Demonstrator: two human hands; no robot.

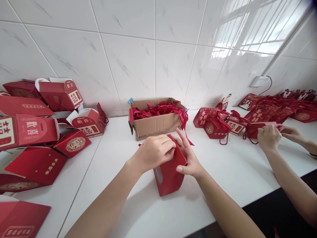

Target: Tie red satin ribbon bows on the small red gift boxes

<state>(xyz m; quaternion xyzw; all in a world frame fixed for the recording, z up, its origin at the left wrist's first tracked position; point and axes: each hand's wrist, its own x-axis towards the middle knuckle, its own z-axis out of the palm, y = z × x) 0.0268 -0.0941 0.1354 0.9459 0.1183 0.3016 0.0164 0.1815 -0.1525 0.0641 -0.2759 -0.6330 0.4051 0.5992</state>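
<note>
A red gift box stands upright, slightly tilted, on the white table in front of me, with a pale window-like patch on its left side. My left hand is closed at the top of this box, its fingertips curled in against the upper edge. On the box's right side, my right hand grips with the thumb on the near face and the index finger raised; its other fingers are partly hidden behind the top. Whether a ribbon is between my fingers cannot be seen.
Behind the gift box, a cardboard box holds red ribbons. Several folded red boxes are piled at the left. Finished-looking boxes with bows stand at the right, near a co-worker's hands. A tiled wall bounds the table.
</note>
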